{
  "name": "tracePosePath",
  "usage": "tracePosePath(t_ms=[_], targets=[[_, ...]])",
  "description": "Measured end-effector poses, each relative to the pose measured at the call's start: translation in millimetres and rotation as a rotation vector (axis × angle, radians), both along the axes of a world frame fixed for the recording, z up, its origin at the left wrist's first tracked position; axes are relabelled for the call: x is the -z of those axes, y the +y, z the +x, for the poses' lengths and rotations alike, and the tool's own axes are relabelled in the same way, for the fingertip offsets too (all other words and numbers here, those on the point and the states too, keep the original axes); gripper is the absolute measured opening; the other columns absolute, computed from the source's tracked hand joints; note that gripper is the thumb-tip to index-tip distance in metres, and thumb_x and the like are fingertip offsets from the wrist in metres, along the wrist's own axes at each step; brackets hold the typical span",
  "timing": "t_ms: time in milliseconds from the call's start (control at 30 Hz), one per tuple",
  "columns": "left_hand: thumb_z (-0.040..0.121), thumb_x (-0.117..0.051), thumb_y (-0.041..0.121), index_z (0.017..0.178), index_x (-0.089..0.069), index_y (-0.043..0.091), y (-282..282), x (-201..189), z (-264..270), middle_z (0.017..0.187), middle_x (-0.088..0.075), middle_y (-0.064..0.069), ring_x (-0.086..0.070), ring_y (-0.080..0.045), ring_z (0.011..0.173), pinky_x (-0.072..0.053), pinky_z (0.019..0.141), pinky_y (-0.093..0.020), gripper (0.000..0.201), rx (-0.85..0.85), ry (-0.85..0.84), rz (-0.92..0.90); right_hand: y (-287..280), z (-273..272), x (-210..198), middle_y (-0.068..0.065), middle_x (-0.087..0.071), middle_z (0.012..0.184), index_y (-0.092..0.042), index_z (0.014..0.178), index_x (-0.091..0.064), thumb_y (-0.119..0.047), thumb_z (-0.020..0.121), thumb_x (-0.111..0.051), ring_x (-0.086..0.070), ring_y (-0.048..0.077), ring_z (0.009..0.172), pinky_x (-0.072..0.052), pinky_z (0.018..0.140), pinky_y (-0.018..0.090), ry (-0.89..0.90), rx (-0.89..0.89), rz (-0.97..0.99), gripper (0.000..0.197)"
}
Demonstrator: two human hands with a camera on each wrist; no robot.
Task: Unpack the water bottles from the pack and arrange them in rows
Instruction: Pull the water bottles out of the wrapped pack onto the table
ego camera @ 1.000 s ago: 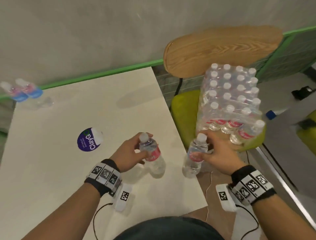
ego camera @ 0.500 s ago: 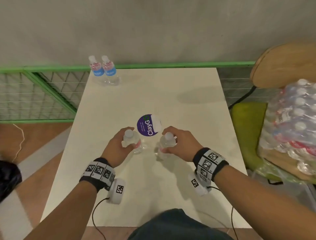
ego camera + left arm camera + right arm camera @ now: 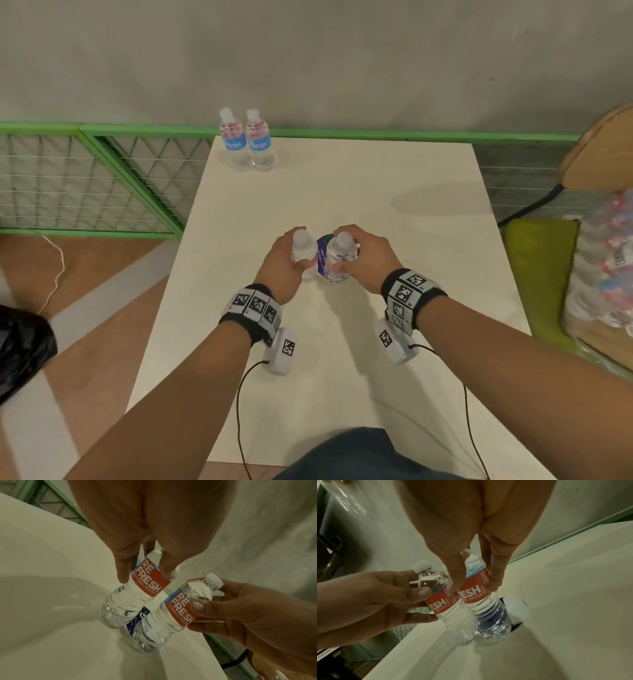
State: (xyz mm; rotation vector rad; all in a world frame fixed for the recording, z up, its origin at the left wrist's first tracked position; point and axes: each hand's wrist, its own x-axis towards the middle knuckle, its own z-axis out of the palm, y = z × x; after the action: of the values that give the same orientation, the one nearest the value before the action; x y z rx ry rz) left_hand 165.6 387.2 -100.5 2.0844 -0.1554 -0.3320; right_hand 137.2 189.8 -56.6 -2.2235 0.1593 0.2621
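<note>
My left hand grips a small clear water bottle with a red label round its upper half. My right hand grips a second, matching bottle. The two bottles stand side by side, almost touching, low over the middle of the white table. In the left wrist view the left bottle and the right bottle both lean a little. Two more bottles with blue labels stand together at the table's far left corner. The shrink-wrapped pack of bottles sits at the right edge.
A round purple sticker lies on the table between the held bottles. The pack rests on a green-cushioned chair with a wooden back. A green wire fence runs behind and left of the table. A black bag lies on the floor at left.
Both hands have carried their bottles from beside the pack to the middle of the table, then a little farther from me and closer together. My view has swung left.
</note>
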Motion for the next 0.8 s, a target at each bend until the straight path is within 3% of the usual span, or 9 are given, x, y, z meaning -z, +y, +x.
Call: tracePosePath(t_ms=[167, 333, 433, 533, 633, 700, 800], targets=[[0.089, -0.063, 0.014, 0.145, -0.038, 0.026, 3.3, -3.1, 6.6, 0.142, -0.048, 0.000, -0.047, -0.020, 0.129, -0.037, 0.110, -0.038, 0.062, 0.036, -0.006, 0.014, 2.3, 6.3, 0.9, -0.002, -0.067, 0.108, -0.030, 0.121, -0.058, -0.017, 0.069, -0.081, -0.063, 0.021, 0.099, -0.055, 0.089, 0.037, 0.014, 0.027, 0.026, 0.058], [0.087, -0.067, 0.025, 0.141, -0.040, 0.034, 10.0, -0.5, 1.2, 0.138, -0.052, 0.006, -0.051, -0.015, 0.125, -0.041, 0.108, -0.039, 0.061, 0.040, -0.033, 0.027, 2.0, 7.6, 1.4, -0.002, -0.067, 0.109, -0.030, 0.121, -0.057, -0.017, 0.070, -0.081, -0.063, 0.021, 0.098, -0.055, 0.089, 0.037, 0.021, 0.015, 0.027, 0.058], [0.087, -0.068, 0.027, 0.143, -0.039, 0.031, 9.4, -4.3, 2.7, 0.139, -0.051, 0.006, -0.049, -0.015, 0.127, -0.040, 0.109, -0.042, 0.063, 0.054, -0.022, 0.041, 0.6, 8.7, 1.5, -0.003, -0.067, 0.110, -0.032, 0.123, -0.055, -0.022, 0.070, -0.080, -0.063, 0.020, 0.100, -0.054, 0.089, 0.036, 0.025, -0.020, -0.011, 0.059], [0.085, -0.070, 0.026, 0.147, -0.034, 0.027, 8.4, -11.5, 2.7, 0.143, -0.048, 0.002, -0.049, -0.018, 0.129, -0.039, 0.110, -0.044, 0.071, 0.101, 0.018, 0.019, -5.6, 7.0, -3.8, -0.004, -0.062, 0.121, -0.034, 0.136, -0.045, -0.023, 0.071, -0.081, -0.061, 0.019, 0.106, -0.051, 0.089, 0.030, 0.030, -0.072, -0.046, 0.076], [0.075, -0.068, 0.020, 0.144, -0.033, 0.035, 11.8, -23.8, -0.1, 0.139, -0.049, 0.003, -0.051, -0.019, 0.125, -0.042, 0.107, -0.047, 0.078, 0.075, 0.054, -0.051, -19.9, 0.1, -14.3, -0.001, -0.053, 0.126, -0.035, 0.145, -0.031, -0.025, 0.068, -0.085, -0.055, 0.015, 0.108, -0.042, 0.086, 0.025, 0.067, -0.111, -0.130, 0.094], [0.074, -0.066, 0.012, 0.141, -0.037, 0.033, 12.9, -37.2, -2.8, 0.139, -0.046, 0.006, -0.048, -0.018, 0.125, -0.043, 0.106, -0.045, 0.076, -0.005, -0.002, -0.022, -35.6, -8.0, -25.4, 0.002, -0.053, 0.129, -0.032, 0.144, -0.034, -0.028, 0.075, -0.080, -0.053, 0.013, 0.104, -0.041, 0.085, 0.024, 0.095, -0.118, -0.182, 0.083], [0.073, -0.059, -0.005, 0.130, -0.049, 0.030, 0.6, -71.0, -9.6, 0.125, -0.048, 0.008, -0.045, -0.016, 0.119, -0.044, 0.102, -0.040, 0.068, -0.098, -0.294, 0.060, -71.8, -34.9, -51.7, 0.000, -0.058, 0.122, -0.033, 0.139, -0.039, -0.036, 0.085, -0.069, -0.052, 0.010, 0.094, -0.044, 0.084, 0.024, 0.103, -0.193, -0.298, 0.061]])
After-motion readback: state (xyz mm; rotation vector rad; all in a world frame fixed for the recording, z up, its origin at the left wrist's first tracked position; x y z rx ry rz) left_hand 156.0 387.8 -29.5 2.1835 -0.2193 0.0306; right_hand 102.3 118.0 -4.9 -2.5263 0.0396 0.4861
